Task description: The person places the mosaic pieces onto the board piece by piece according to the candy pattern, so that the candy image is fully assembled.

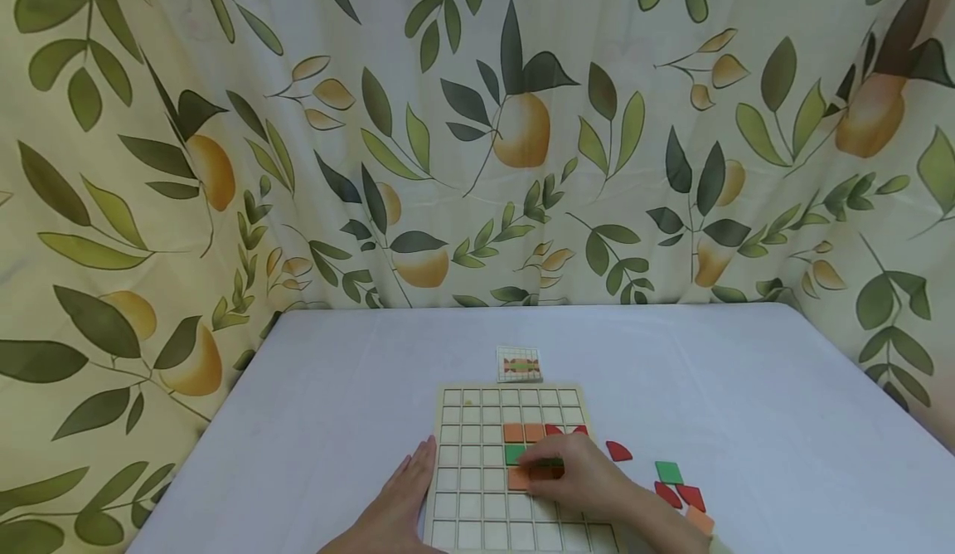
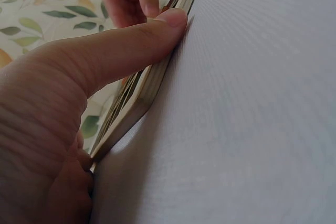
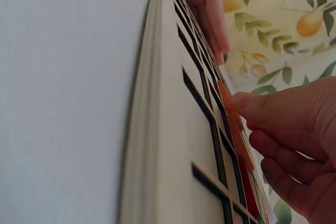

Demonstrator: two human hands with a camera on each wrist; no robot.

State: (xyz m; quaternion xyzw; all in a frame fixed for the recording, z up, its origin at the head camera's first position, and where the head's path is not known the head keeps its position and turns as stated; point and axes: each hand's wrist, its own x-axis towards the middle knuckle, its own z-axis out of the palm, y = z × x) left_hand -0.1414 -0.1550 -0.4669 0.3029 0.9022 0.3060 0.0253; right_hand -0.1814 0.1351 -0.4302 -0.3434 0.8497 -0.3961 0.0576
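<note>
A pale square grid board (image 1: pixel 468 506) lies on the white table. My left hand (image 1: pixel 399 500) rests along its left side with straight fingers, and its thumb (image 2: pixel 157 27) lies against the board's front edge. Over the middle of the grid is my right hand (image 1: pixel 582 475), fingers bent and thumb touching an orange square tile (image 1: pixel 518 478). Its fingertips are right at a green tile (image 1: pixel 515 454) in the row behind. Farther back on the board sit two orange tiles (image 1: pixel 513 432) and two red pieces (image 1: pixel 553 430). The right hand hides part of the front orange row.
Behind the board lies a small pattern card (image 1: pixel 520 365). To the right are a red quarter-round piece (image 1: pixel 618 451), a green tile (image 1: pixel 669 473), several red pieces (image 1: pixel 667 494) and an orange tile (image 1: pixel 700 521). A leaf-patterned curtain (image 1: pixel 477 123) hangs behind the table.
</note>
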